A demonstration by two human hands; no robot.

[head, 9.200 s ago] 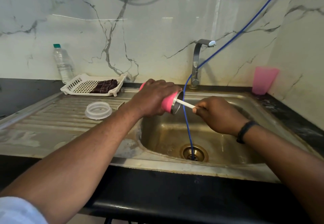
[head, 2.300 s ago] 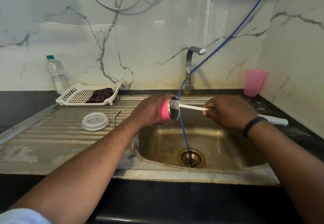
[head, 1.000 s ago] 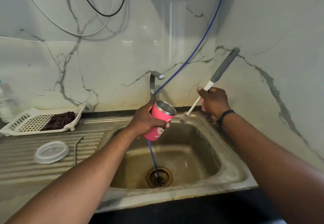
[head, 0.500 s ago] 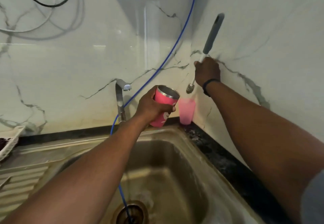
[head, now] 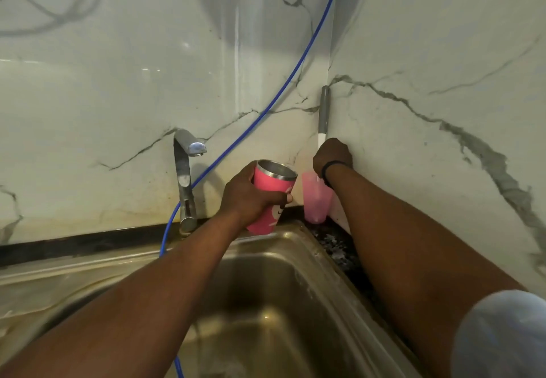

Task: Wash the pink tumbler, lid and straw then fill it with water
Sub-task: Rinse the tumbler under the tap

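Observation:
My left hand [head: 246, 196] grips the pink tumbler [head: 270, 197], which is upright with a slight tilt and has a bare steel rim, above the back right corner of the sink [head: 295, 303]. My right hand [head: 332, 156] holds the long bottle brush [head: 324, 111] by its white shaft, with the grey handle pointing up along the wall corner. The brush's lower end goes down into a translucent pink plastic cup [head: 316, 200] standing on the black counter in the corner. The lid and straw are out of view.
A steel tap [head: 184, 176] rises behind the sink left of the tumbler. A thin blue hose [head: 266, 108] runs from the upper wall down past the tap into the basin. Marble walls close the back and right sides.
The view has swung right, away from the drainboard. The brush came out of the tumbler, and my right hand lowered it into the pink cup in the corner. The tumbler stays in my left hand.

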